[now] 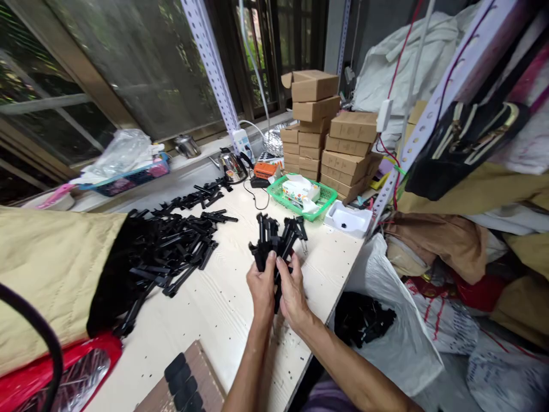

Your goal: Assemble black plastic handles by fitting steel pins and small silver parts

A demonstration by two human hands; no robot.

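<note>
A bundle of black plastic parts (274, 234) is gathered between my two hands over the table (231, 274). My left hand (262, 286) closes round the left side of the bundle, its thumb on the near face. On the other side my right hand (292, 289) grips the same bundle, its thumb close to the left one. The long parts point away from me, with hooked or stepped ends at the top. A thin metal wire piece (305, 246) shows at the bundle's right edge. My palms hide the lower parts.
A heap of similar black parts (171, 246) covers the table's left. Behind my hands stand a green basket (323, 213), a white tray (358, 222), cardboard boxes (315, 109) and a metal kettle (231, 166). An open white sack (401, 326) with black parts is below the right edge.
</note>
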